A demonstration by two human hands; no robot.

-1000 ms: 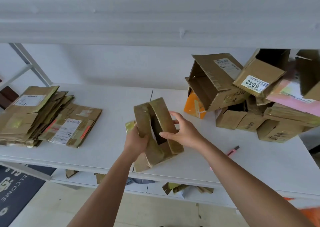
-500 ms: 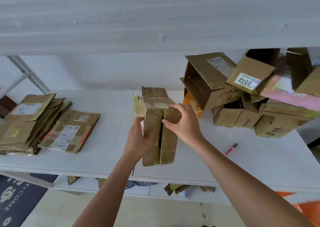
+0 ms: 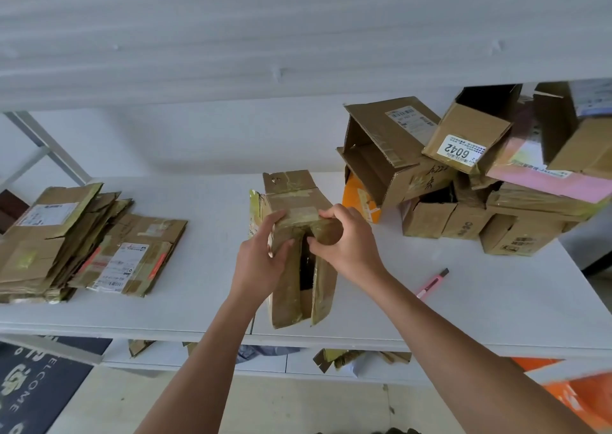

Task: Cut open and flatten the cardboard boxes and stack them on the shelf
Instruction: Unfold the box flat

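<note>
I hold a small taped brown cardboard box (image 3: 291,288) above the white shelf (image 3: 205,268), its two long bottom flaps hanging open toward me with a dark gap between them. My left hand (image 3: 261,261) grips its left side, thumb on the left flap. My right hand (image 3: 347,244) grips the top of the right flap, fingers curled over its edge. A stack of flattened boxes (image 3: 59,241) lies at the shelf's left end. A heap of unflattened boxes (image 3: 463,175) sits at the right.
A pink utility knife (image 3: 432,283) lies on the shelf right of my right forearm. An upper shelf board (image 3: 298,36) hangs overhead. Cardboard scraps (image 3: 347,357) lie on the lower shelf. A dark welcome mat (image 3: 29,387) covers the floor at bottom left.
The box has turned from tilted sideways to upright with its flaps facing me. My right hand has moved from its side onto the right flap's top; both hands have shifted slightly up.
</note>
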